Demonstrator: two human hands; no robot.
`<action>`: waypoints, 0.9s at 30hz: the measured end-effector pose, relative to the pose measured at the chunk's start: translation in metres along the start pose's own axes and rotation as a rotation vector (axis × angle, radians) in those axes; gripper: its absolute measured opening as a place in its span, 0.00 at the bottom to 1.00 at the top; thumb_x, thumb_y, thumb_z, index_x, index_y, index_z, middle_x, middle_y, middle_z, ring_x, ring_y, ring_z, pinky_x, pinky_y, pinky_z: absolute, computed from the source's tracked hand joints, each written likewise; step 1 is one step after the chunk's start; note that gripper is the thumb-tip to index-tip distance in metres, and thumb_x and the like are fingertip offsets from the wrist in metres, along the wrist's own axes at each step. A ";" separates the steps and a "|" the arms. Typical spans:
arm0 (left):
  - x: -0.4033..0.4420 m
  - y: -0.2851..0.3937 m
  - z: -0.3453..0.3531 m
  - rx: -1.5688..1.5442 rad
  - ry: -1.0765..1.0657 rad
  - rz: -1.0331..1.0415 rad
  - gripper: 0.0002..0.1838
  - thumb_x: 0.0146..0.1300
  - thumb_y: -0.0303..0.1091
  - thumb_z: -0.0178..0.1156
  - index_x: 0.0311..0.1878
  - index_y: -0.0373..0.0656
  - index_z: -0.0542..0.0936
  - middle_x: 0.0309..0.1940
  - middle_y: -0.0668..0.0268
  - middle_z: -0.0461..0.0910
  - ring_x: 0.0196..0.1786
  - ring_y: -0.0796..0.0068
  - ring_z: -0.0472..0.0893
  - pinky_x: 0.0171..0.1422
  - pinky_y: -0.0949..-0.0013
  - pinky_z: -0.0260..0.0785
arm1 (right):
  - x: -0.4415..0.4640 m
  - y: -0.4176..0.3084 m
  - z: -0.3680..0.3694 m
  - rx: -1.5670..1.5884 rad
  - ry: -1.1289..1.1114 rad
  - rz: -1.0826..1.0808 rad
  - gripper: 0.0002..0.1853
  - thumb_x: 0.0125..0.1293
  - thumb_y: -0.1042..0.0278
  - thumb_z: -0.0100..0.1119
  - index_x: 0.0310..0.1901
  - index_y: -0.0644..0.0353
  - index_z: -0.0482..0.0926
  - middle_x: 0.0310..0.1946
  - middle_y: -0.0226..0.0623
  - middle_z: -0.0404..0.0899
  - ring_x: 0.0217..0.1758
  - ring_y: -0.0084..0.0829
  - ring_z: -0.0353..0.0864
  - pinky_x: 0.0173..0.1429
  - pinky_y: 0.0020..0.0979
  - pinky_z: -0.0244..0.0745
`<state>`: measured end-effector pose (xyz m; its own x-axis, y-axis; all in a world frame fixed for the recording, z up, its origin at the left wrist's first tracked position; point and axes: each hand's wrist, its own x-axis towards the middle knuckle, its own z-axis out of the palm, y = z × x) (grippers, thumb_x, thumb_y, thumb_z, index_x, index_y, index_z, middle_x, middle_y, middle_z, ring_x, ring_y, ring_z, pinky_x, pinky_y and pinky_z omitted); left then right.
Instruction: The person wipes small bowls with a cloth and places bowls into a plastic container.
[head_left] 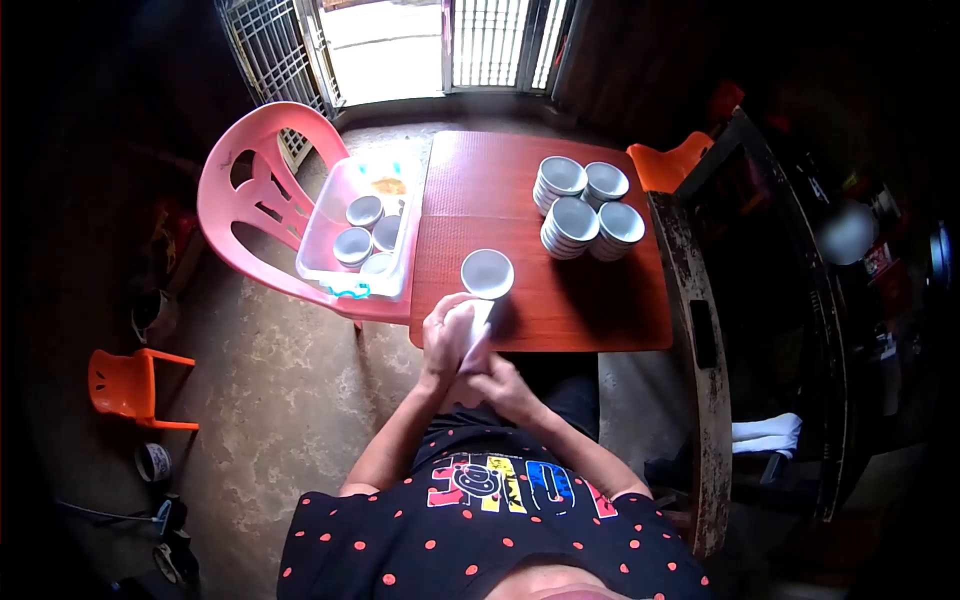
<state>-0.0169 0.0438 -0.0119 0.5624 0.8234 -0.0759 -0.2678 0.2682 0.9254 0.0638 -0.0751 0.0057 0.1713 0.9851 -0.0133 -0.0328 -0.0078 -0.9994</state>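
Observation:
Near the front edge of the red-brown table [485, 185] stands a white bowl [487, 274]. Just in front of it, my left hand [447, 335] is closed around a pale cloth [474, 345], with something white at its top whose shape is hard to make out. My right hand [503, 388] grips the lower part of the same cloth. Several stacks of white bowls [574, 222] stand together on the right of the table. More white bowls [353, 246] sit in a clear plastic box [318, 232] at the left.
A pink chair [225, 190] holds the box beside the table's left edge. Dark worn wooden furniture [690, 340] stands close on the right. Orange chairs are at the far left [125, 386] and behind the table's right corner [668, 163]. A gated doorway lies ahead.

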 end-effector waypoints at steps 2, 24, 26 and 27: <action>-0.002 -0.007 0.009 0.349 0.077 0.446 0.17 0.60 0.36 0.55 0.49 0.35 0.76 0.38 0.62 0.79 0.41 0.73 0.77 0.47 0.69 0.71 | 0.007 -0.019 -0.008 0.921 0.181 0.168 0.15 0.64 0.69 0.51 0.52 0.64 0.70 0.46 0.41 0.77 0.49 0.33 0.79 0.54 0.38 0.75; 0.002 0.032 0.038 -0.209 -0.193 -0.167 0.17 0.64 0.37 0.54 0.49 0.35 0.75 0.38 0.61 0.79 0.39 0.74 0.78 0.49 0.71 0.71 | -0.009 0.013 -0.010 -0.652 0.318 -0.596 0.13 0.60 0.75 0.59 0.46 0.68 0.75 0.38 0.49 0.79 0.40 0.49 0.80 0.44 0.35 0.75; 0.001 0.041 0.038 -0.259 -0.239 -0.255 0.16 0.64 0.36 0.53 0.49 0.33 0.75 0.38 0.60 0.79 0.38 0.75 0.79 0.45 0.73 0.72 | -0.003 0.022 -0.019 -0.823 0.253 -0.769 0.11 0.60 0.75 0.59 0.44 0.66 0.75 0.34 0.49 0.78 0.38 0.49 0.80 0.43 0.38 0.75; 0.003 0.028 0.036 -0.170 -0.181 -0.213 0.17 0.63 0.36 0.54 0.49 0.33 0.76 0.38 0.61 0.79 0.38 0.76 0.78 0.45 0.75 0.71 | -0.005 0.024 -0.020 -0.731 0.224 -0.678 0.12 0.60 0.75 0.59 0.45 0.66 0.75 0.35 0.48 0.78 0.39 0.47 0.80 0.45 0.37 0.75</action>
<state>0.0057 0.0361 0.0272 0.7455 0.6419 -0.1797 -0.2476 0.5170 0.8194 0.0820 -0.0838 -0.0190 0.1132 0.7672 0.6313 0.7356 0.3625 -0.5724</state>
